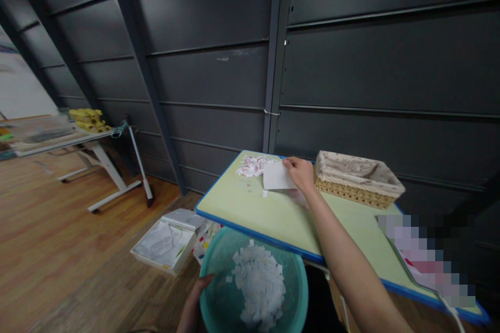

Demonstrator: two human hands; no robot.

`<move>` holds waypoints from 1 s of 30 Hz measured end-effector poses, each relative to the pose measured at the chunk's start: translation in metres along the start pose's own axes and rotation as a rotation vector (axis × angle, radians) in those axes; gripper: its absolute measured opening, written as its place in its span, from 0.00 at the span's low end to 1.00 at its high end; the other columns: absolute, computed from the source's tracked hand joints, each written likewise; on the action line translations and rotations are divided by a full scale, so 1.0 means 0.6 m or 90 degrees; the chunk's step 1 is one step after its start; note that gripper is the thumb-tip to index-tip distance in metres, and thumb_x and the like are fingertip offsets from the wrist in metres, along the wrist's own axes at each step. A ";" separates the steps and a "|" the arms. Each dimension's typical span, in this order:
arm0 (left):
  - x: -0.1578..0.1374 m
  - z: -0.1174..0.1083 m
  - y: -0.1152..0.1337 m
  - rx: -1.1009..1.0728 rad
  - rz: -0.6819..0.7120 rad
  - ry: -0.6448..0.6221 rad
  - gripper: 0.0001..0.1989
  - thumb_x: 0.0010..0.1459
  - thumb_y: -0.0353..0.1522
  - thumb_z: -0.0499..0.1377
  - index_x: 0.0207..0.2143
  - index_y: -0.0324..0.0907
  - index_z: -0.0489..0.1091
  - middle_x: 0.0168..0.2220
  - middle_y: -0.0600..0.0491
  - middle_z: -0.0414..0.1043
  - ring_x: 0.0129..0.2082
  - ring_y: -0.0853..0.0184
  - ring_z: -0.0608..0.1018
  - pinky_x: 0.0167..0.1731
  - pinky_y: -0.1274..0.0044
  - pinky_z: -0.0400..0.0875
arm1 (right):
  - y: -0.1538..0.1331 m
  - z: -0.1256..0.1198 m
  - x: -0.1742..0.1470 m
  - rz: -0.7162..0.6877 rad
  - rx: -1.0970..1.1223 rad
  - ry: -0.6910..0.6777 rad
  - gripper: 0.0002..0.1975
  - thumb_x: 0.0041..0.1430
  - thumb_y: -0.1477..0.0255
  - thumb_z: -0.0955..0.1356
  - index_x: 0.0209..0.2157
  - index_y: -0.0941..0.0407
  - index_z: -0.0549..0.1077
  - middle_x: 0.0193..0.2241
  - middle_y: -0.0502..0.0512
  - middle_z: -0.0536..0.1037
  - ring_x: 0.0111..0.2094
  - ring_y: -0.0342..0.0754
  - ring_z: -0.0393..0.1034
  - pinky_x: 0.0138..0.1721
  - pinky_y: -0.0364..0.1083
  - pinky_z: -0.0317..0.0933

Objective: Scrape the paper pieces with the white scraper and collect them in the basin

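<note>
My right hand (300, 173) reaches over the pale green tabletop (230, 200), its fingers pinching the edge of a white sheet of paper or card (278, 176). Just left of that sheet lies a pile of small white and pinkish paper scraps (253, 166). Below the table edge, my left hand (196, 294) grips the left rim of a teal plastic basket (215, 265), thumb over the rim and the other fingers mostly hidden. Inside the basket is a heap of small white paper pieces (260, 286).
A wicker basket with cloth lining (357, 199) stands at the table's back right. An open white box (164, 242) sits on the floor at left. Farther left are a broom-like pole (138, 158) and another table (58, 140) bearing a yellow bundle (89, 119). A dark panelled wall (211, 78) rises behind.
</note>
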State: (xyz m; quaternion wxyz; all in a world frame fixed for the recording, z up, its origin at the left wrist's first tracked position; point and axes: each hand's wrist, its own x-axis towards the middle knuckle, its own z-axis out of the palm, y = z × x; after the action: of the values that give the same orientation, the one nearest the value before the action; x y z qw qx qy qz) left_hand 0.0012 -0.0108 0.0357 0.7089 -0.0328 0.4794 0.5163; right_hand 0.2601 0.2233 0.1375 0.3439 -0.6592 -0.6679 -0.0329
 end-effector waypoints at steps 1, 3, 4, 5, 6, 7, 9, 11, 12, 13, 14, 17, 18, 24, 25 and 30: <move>-0.001 0.000 0.000 0.017 0.015 -0.004 0.29 0.47 0.30 0.63 0.54 0.37 0.68 0.29 0.49 0.84 0.37 0.48 0.82 0.45 0.59 0.71 | 0.001 0.000 0.000 0.002 0.002 0.003 0.18 0.62 0.65 0.60 0.42 0.55 0.79 0.40 0.58 0.81 0.41 0.52 0.74 0.37 0.44 0.59; -0.004 0.002 0.000 0.051 0.023 0.004 0.28 0.48 0.31 0.63 0.53 0.33 0.68 0.29 0.46 0.83 0.37 0.48 0.82 0.46 0.59 0.70 | 0.003 -0.001 0.001 -0.001 -0.002 -0.006 0.18 0.62 0.65 0.60 0.42 0.55 0.79 0.40 0.59 0.81 0.41 0.53 0.74 0.37 0.45 0.59; -0.006 0.003 -0.001 0.058 0.016 0.011 0.28 0.48 0.31 0.62 0.53 0.32 0.68 0.30 0.45 0.83 0.37 0.47 0.82 0.46 0.59 0.70 | 0.004 -0.002 0.001 -0.007 -0.002 -0.015 0.17 0.62 0.65 0.61 0.41 0.55 0.79 0.39 0.59 0.81 0.41 0.53 0.74 0.37 0.45 0.59; -0.008 0.004 -0.001 0.062 0.013 0.013 0.28 0.48 0.32 0.62 0.53 0.31 0.68 0.30 0.44 0.83 0.37 0.47 0.82 0.46 0.59 0.69 | 0.005 -0.002 0.001 -0.015 0.001 -0.026 0.17 0.61 0.65 0.61 0.41 0.55 0.79 0.39 0.59 0.81 0.41 0.53 0.74 0.36 0.45 0.59; -0.010 0.005 -0.002 0.065 0.024 0.008 0.28 0.49 0.32 0.62 0.53 0.31 0.68 0.31 0.44 0.83 0.37 0.48 0.82 0.47 0.59 0.69 | 0.006 -0.003 0.002 -0.023 0.006 -0.035 0.17 0.61 0.66 0.61 0.40 0.55 0.80 0.40 0.59 0.81 0.41 0.53 0.74 0.36 0.44 0.59; -0.012 0.005 -0.004 0.067 0.038 0.000 0.28 0.49 0.32 0.62 0.53 0.32 0.68 0.31 0.44 0.83 0.37 0.48 0.82 0.47 0.59 0.69 | 0.007 -0.003 0.002 -0.028 0.014 -0.040 0.16 0.61 0.66 0.62 0.40 0.55 0.80 0.40 0.59 0.81 0.41 0.53 0.74 0.37 0.44 0.59; -0.014 0.006 -0.006 0.067 0.067 -0.014 0.29 0.49 0.31 0.62 0.54 0.32 0.66 0.32 0.45 0.84 0.38 0.49 0.82 0.47 0.60 0.70 | 0.008 -0.004 0.003 -0.028 0.030 -0.037 0.16 0.60 0.66 0.62 0.39 0.55 0.80 0.40 0.59 0.81 0.41 0.52 0.74 0.37 0.44 0.59; -0.013 0.006 -0.006 0.061 0.069 -0.012 0.30 0.49 0.31 0.62 0.55 0.32 0.65 0.33 0.44 0.83 0.38 0.48 0.82 0.46 0.60 0.70 | 0.008 -0.003 0.003 -0.017 0.041 -0.022 0.17 0.61 0.66 0.61 0.40 0.56 0.80 0.40 0.60 0.81 0.40 0.53 0.74 0.37 0.44 0.59; -0.011 0.006 -0.005 0.056 0.058 -0.003 0.30 0.49 0.31 0.62 0.55 0.31 0.65 0.32 0.44 0.83 0.38 0.48 0.82 0.46 0.60 0.70 | 0.008 -0.002 0.003 -0.013 0.043 -0.017 0.18 0.61 0.65 0.61 0.40 0.56 0.80 0.39 0.60 0.81 0.40 0.53 0.74 0.37 0.44 0.59; -0.009 0.006 -0.003 0.050 0.043 0.006 0.30 0.49 0.32 0.62 0.55 0.31 0.65 0.32 0.44 0.83 0.38 0.48 0.82 0.45 0.59 0.71 | 0.007 -0.001 0.003 -0.011 0.043 -0.015 0.18 0.61 0.65 0.61 0.41 0.56 0.80 0.39 0.60 0.81 0.40 0.53 0.74 0.36 0.45 0.59; -0.006 0.005 -0.001 0.045 0.026 0.016 0.29 0.49 0.32 0.62 0.55 0.32 0.66 0.32 0.44 0.83 0.38 0.47 0.82 0.45 0.59 0.71 | 0.006 0.001 0.003 -0.011 0.041 -0.017 0.18 0.61 0.65 0.61 0.41 0.56 0.80 0.38 0.60 0.81 0.40 0.53 0.74 0.36 0.45 0.59; -0.002 0.003 0.002 0.030 -0.026 0.027 0.28 0.50 0.32 0.61 0.55 0.35 0.67 0.31 0.46 0.84 0.38 0.47 0.82 0.44 0.59 0.71 | 0.007 0.001 0.004 -0.025 0.053 -0.044 0.16 0.59 0.66 0.62 0.38 0.55 0.80 0.38 0.59 0.81 0.39 0.53 0.74 0.36 0.44 0.59; -0.002 0.002 0.001 0.030 -0.032 0.025 0.28 0.50 0.33 0.61 0.55 0.35 0.67 0.30 0.46 0.84 0.38 0.47 0.82 0.44 0.59 0.71 | 0.008 0.000 0.005 -0.031 0.065 -0.053 0.16 0.59 0.67 0.62 0.38 0.56 0.80 0.38 0.59 0.81 0.39 0.52 0.74 0.36 0.44 0.59; -0.004 0.001 -0.003 0.059 0.041 -0.002 0.30 0.49 0.32 0.63 0.55 0.29 0.66 0.26 0.45 0.83 0.39 0.48 0.82 0.46 0.61 0.69 | 0.018 -0.007 0.011 -0.022 0.131 -0.074 0.15 0.56 0.68 0.63 0.34 0.57 0.81 0.35 0.60 0.82 0.36 0.51 0.74 0.34 0.43 0.59; -0.003 0.001 -0.002 0.051 0.028 0.002 0.30 0.50 0.32 0.62 0.55 0.30 0.66 0.27 0.45 0.83 0.38 0.48 0.82 0.46 0.61 0.69 | 0.019 -0.008 0.011 -0.026 0.147 -0.088 0.14 0.55 0.69 0.64 0.33 0.58 0.81 0.34 0.60 0.82 0.35 0.51 0.74 0.34 0.43 0.58; -0.001 0.003 0.003 0.044 0.001 0.034 0.34 0.49 0.31 0.63 0.58 0.27 0.61 0.28 0.44 0.83 0.37 0.48 0.82 0.46 0.61 0.70 | 0.022 -0.008 0.014 -0.009 0.232 -0.115 0.15 0.51 0.69 0.64 0.32 0.61 0.81 0.30 0.59 0.81 0.31 0.51 0.72 0.31 0.43 0.57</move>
State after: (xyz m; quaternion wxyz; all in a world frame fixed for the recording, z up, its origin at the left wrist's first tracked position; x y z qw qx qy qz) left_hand 0.0008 -0.0093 0.0376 0.6961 -0.0218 0.5160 0.4988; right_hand 0.2748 0.2300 0.1402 0.3958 -0.5817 -0.6957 0.1449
